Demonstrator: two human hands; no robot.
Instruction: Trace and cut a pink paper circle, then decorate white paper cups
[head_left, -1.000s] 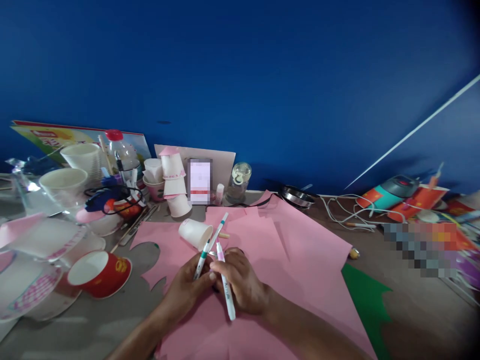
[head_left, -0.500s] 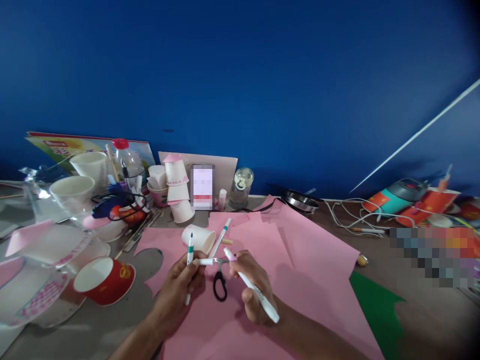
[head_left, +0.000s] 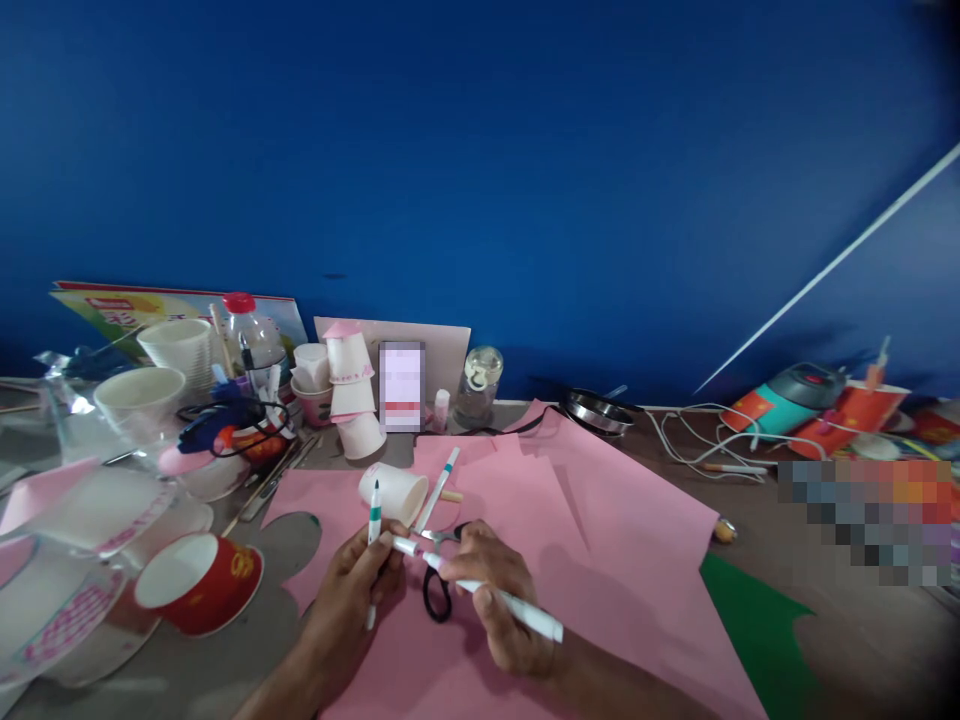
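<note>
My left hand (head_left: 358,575) is closed around an upright marker with a green band (head_left: 375,515), its dark tip bare and pointing up. The same fingers pinch a white marker cap (head_left: 405,546) that points right. My right hand (head_left: 504,600) is closed on a white marker (head_left: 531,616), whose pink front end meets the cap; how far it is inside I cannot tell. Between the hands, black-handled scissors (head_left: 437,596) lie partly hidden on pink paper (head_left: 600,600). Just beyond, a white paper cup (head_left: 394,493) lies on its side beside another green-banded marker (head_left: 439,490).
Stacked paper cups (head_left: 350,398) stand near a phone (head_left: 402,388) and a glass jar (head_left: 480,385). Left are a red paper bowl (head_left: 225,585) and a red-capped bottle (head_left: 253,335). A tape roll (head_left: 598,412), white cable (head_left: 675,440) and green paper (head_left: 754,620) lie right.
My right hand has brought the white marker's pink end left and down to the cap in my left hand. The whole view has shifted slightly.
</note>
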